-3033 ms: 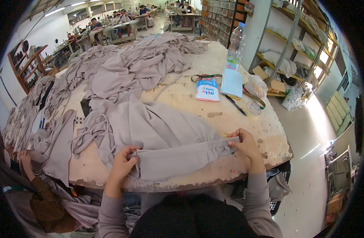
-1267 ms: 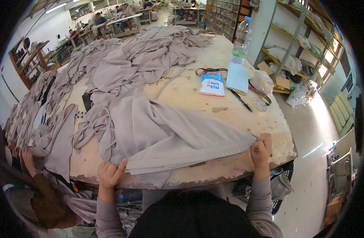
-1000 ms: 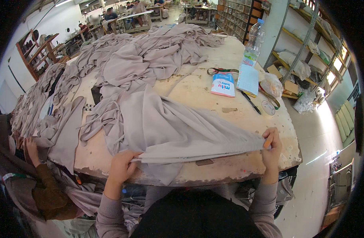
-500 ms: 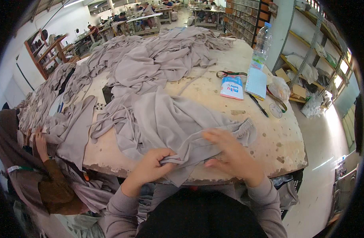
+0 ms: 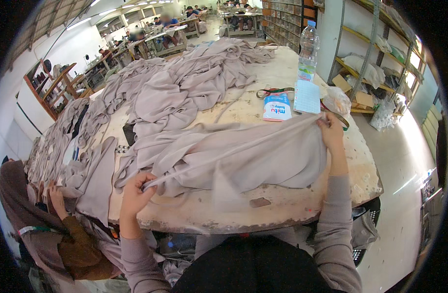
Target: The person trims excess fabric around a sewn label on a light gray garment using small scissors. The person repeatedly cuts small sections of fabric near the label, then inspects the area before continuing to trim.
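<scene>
A grey cloth garment (image 5: 263, 156) lies spread across the near part of the table, its edge drawn into a taut line between my hands. My left hand (image 5: 137, 193) pinches one end of that edge near the table's front left. At the right, my right hand (image 5: 331, 131) is closed on the other end, lifted slightly near the notebook and plastic bag. A blurred loose flap of the cloth hangs below the stretched edge. The gathered band is not clearly visible.
A large pile of grey cloth (image 5: 185, 83) covers the table's far and left parts. Beyond my right hand are a water bottle (image 5: 308, 49), a blue-white packet (image 5: 277, 108), a notebook (image 5: 307, 97) and a clear plastic bag (image 5: 337, 101). A co-worker (image 5: 38, 215) handles cloth at left.
My hands have moved wide apart, the left one leftward and the right one up and right, closing on the cloth. The garment's edge is now stretched straight between them.
</scene>
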{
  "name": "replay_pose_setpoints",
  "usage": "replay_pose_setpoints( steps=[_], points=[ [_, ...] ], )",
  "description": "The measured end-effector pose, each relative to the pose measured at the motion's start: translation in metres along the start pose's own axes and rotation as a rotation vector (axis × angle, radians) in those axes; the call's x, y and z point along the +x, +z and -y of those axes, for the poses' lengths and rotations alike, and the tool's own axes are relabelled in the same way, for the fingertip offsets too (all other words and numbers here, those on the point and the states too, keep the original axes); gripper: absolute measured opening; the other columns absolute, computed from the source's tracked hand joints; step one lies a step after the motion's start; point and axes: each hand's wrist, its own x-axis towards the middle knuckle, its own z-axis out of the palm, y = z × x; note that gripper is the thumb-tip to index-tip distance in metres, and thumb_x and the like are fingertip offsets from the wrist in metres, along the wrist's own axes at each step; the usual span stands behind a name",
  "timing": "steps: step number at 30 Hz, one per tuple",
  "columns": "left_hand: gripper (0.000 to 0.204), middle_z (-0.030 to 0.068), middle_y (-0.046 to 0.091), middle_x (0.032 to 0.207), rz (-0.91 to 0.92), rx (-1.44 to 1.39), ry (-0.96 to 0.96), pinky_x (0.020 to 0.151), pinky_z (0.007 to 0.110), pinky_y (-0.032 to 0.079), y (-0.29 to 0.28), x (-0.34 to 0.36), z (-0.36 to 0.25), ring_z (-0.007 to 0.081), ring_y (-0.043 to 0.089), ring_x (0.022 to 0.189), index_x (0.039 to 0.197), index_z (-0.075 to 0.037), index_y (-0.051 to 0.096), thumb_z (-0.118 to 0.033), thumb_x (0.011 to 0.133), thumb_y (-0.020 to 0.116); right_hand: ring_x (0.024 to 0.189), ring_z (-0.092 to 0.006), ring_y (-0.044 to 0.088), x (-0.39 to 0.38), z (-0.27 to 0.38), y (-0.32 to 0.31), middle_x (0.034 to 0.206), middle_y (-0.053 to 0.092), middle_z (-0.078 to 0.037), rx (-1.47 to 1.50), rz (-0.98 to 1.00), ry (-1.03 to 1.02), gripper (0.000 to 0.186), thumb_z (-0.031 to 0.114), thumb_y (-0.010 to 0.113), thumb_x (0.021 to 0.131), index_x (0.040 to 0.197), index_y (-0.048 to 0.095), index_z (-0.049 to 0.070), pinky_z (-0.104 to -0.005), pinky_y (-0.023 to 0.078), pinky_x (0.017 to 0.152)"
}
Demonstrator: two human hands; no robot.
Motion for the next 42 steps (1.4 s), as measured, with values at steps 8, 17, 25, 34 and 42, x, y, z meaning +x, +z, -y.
replay_pose_setpoints(
  steps=[8, 17, 25, 34, 42],
  points=[
    [0.029, 0.0048, 0.059, 0.074, 0.024, 0.036, -0.155, 0.071, 0.027, 0.044, -0.085, 0.078, 0.028, 0.0146, 0.057, 0.072, 0.101, 0.001, 0.061, -0.012, 0.075, 0.063, 0.082, -0.0118, 0.056, 0.004, -0.046, 0.013, 0.094, 0.063, -0.005, 0.518, 0.530, 0.145, 0.026, 0.011, 0.061, 0.080, 0.102, 0.059, -0.003, -0.0266, 0.043, 0.074],
    [0.069, 0.0170, 0.047, 0.123, -0.128, 0.554, 0.529, 0.097, 0.039, 0.032, 0.033, 0.105, -0.061, 0.0324, 0.043, 0.116, 0.122, -0.006, 0.047, -0.021, 0.061, 0.075, 0.086, -0.0121, 0.056, 0.009, -0.076, 0.043, 0.100, 0.061, -0.007, 0.462, 0.282, 0.282, 0.033, 0.021, 0.055, 0.086, 0.107, 0.055, -0.004, -0.0242, 0.042, 0.077],
    [0.021, 0.0141, 0.056, 0.108, 0.356, 0.274, 0.520, 0.087, 0.036, 0.040, 0.147, 0.028, -0.016, 0.0290, 0.051, 0.101, 0.100, -0.007, 0.058, -0.011, 0.079, 0.057, 0.079, -0.0095, 0.057, 0.001, -0.042, -0.012, 0.091, 0.062, -0.004, 0.968, 0.386, 0.324, 0.024, 0.018, 0.055, 0.086, 0.101, 0.057, 0.000, -0.0225, 0.044, 0.074],
    [0.019, 0.0046, 0.061, 0.095, -0.319, -0.236, -0.128, 0.074, 0.025, 0.042, 0.046, 0.025, 0.026, 0.0104, 0.056, 0.081, 0.100, -0.002, 0.059, -0.012, 0.088, 0.048, 0.074, -0.0098, 0.055, -0.001, -0.036, -0.011, 0.082, 0.061, -0.002, 0.333, 0.432, 0.273, 0.023, 0.017, 0.055, 0.085, 0.098, 0.058, -0.002, -0.0225, 0.042, 0.068],
    [0.023, 0.0049, 0.059, 0.099, -0.343, -0.029, -0.065, 0.078, 0.025, 0.040, 0.064, 0.007, 0.025, 0.0132, 0.053, 0.086, 0.104, -0.003, 0.059, -0.006, 0.082, 0.051, 0.078, -0.0157, 0.057, 0.006, -0.063, 0.000, 0.088, 0.063, -0.010, 0.341, 0.380, 0.297, 0.032, 0.022, 0.057, 0.081, 0.097, 0.060, -0.006, -0.0256, 0.042, 0.071]
  ],
)
